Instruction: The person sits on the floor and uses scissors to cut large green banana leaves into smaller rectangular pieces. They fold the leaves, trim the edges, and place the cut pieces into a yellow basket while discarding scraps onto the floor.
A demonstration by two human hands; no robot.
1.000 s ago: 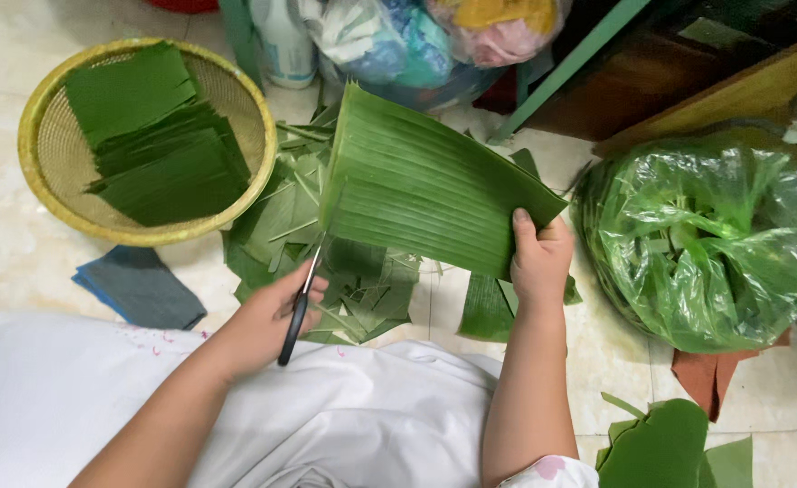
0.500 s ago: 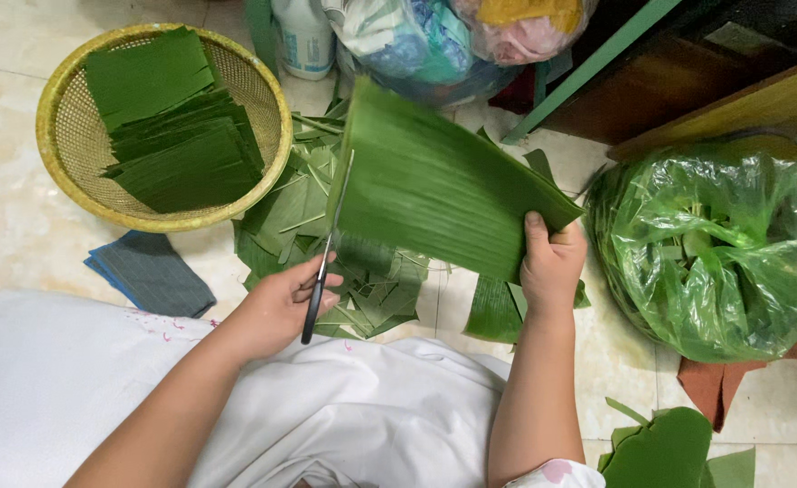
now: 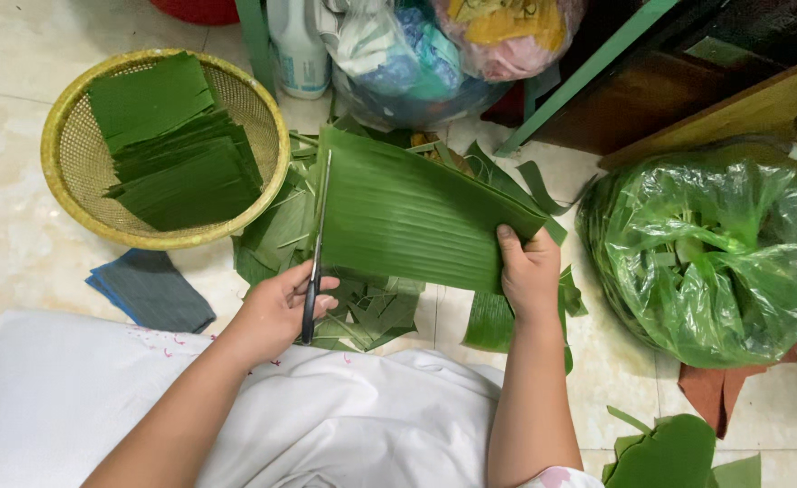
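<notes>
Fingers of left hand (image 3: 276, 307) grip scissors (image 3: 315, 244); right hand (image 3: 529, 271) pinches banana leaf (image 3: 416, 212)

White bottle (image 3: 295, 50) top centre, clear green-tinted bag (image 3: 710, 248) right, perhaps leaf-filled

Soft, even indoor light — bright on the pale floor (image 3: 18, 226), dim in the far-right corner beyond the grip. Glare streaks the plastic bag (image 3: 715, 244) right of it. Shadows stay faint; focus is sharp throughout — no blur.
</notes>
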